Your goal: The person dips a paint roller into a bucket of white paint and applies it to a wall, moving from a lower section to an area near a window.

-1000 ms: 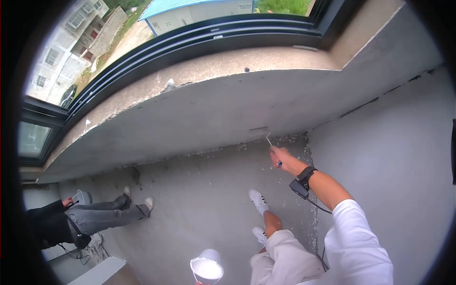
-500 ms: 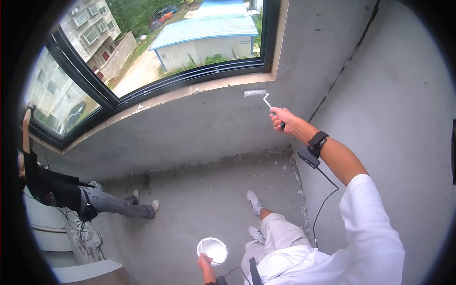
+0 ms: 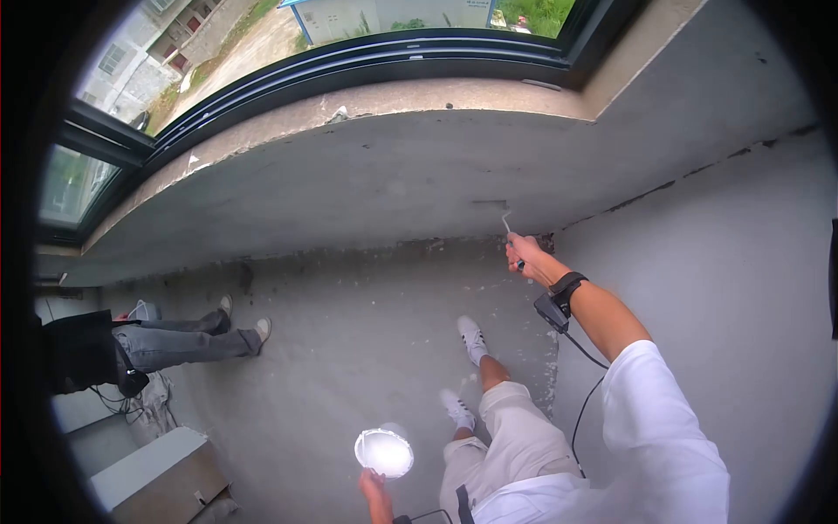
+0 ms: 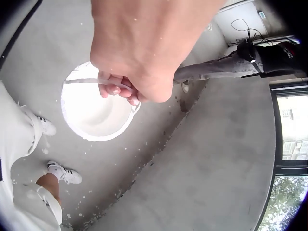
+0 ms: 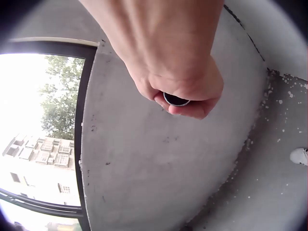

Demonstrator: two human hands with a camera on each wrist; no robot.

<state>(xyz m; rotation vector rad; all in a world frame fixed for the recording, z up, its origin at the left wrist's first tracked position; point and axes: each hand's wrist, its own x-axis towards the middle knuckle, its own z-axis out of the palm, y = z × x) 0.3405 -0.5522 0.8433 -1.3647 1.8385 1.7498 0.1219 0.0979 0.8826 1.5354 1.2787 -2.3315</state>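
Observation:
In the head view my right hand (image 3: 528, 255) grips the handle of a small paint roller (image 3: 491, 204) at arm's length, its sleeve lying against the grey wall (image 3: 410, 166) below the window. The right wrist view shows the round, dark handle end (image 5: 175, 100) inside the curled fingers, while the roller itself is hidden behind the hand. Low beside the legs, my left hand (image 3: 375, 489) holds a white bucket (image 3: 408, 463) by its bail handle. White paint (image 4: 98, 108) shows inside the bucket in the left wrist view, with the thin handle (image 4: 79, 81) running under my curled fingers.
A window with a dark frame (image 3: 410, 61) and rough sill (image 3: 401, 98) runs above the wall. Another person (image 3: 175, 341) stands at the left, a bucket (image 3: 147, 312) beside them. A side wall (image 3: 698, 288) rises at right. Paint spots dot the floor (image 3: 349, 349).
The roller goes up the wall to just under the sill, then back down to the lower wall. My head view tilts up and down again. The left hand keeps hold of the bucket.

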